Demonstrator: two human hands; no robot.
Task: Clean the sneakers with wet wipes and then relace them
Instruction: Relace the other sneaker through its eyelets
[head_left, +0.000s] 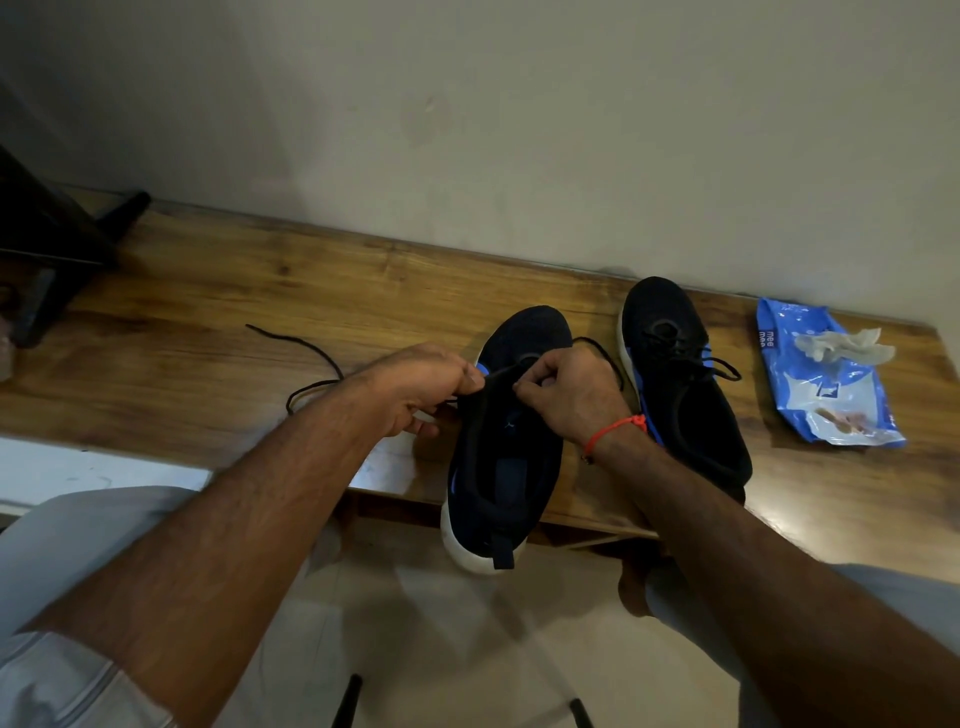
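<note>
- Head view showed a wooden shelf (208, 291) running along a pale wall, with a dark stand (57, 244) at its far left end.
- A black shoelace (311, 364) trailed loose across the wood, its free tip lying well to the left of both hands and its near part curving back toward the left hand.
- The left hand (421, 389) was curled, thumb and forefinger pinching the lace just at the left edge of the near sneaker's throat.
- The near sneaker (509, 441), dark navy with a white sole, lay with its long axis running from the heel, which overhung the front edge of the shelf toward the person, to the toe pointing at the wall; it looked mostly unlaced.
- The right hand (566, 395), a red thread at its wrist, was also curled, fingertips pinching the lace over the upper eyelets; what lay under the fingers could not be made out.
- Both hands sat just above the throat, nearly touching, so the next eyelet probably lay right beneath them, and the lace's slack would have to be drawn in from the left.
- The far sneaker (680, 374) stood parallel to the first and just beside it, already laced.
- A blue wet-wipe pack (826, 374) lay at the right end, with a crumpled wipe (841, 345) on top.
</note>
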